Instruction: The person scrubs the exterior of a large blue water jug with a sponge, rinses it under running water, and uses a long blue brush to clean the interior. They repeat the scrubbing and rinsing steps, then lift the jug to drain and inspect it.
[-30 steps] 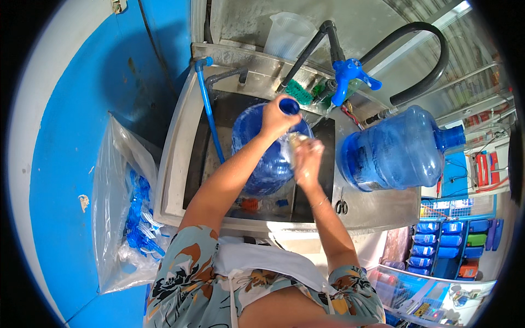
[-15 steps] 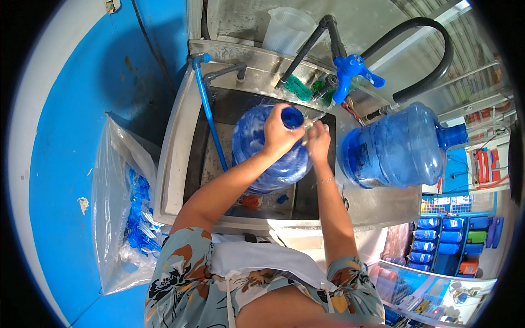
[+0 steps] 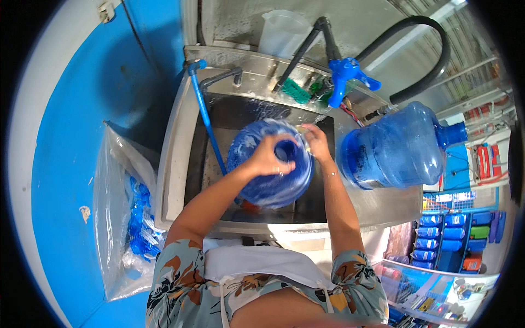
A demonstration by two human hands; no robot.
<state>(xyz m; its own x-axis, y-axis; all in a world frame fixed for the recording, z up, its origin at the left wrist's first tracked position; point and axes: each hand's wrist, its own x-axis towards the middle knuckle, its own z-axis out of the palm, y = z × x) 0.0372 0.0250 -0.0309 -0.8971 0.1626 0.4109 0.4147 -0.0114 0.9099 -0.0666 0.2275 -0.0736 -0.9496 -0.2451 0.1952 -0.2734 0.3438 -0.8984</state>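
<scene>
A blue round water jug [image 3: 268, 188], streaked with white suds, stands in the metal sink [image 3: 202, 158] with its mouth facing up toward me. Around the jug's neck [image 3: 285, 151] curl the fingers of my left hand [image 3: 268, 156]. At the jug's upper right shoulder, my right hand [image 3: 317, 143] is closed on a small pale yellowish sponge-like pad [image 3: 302, 130], mostly hidden by the fingers. Part of the jug is blurred by motion. An orange thing [image 3: 250, 208] lies low in the sink, partly covered by the jug.
A second blue water jug [image 3: 388, 147] lies on its side on the right ledge. Behind the sink are a blue-handled tap [image 3: 350, 74], a green scrubbing brush [image 3: 295, 91] and a translucent pitcher [image 3: 281, 35]. A blue pipe [image 3: 205, 117] crosses the sink's left side; a plastic bag [image 3: 117, 218] hangs beyond.
The jug has tipped more upright, its mouth moving down and slightly left, with my left hand following round the neck. My right hand has shifted a little down along its shoulder.
</scene>
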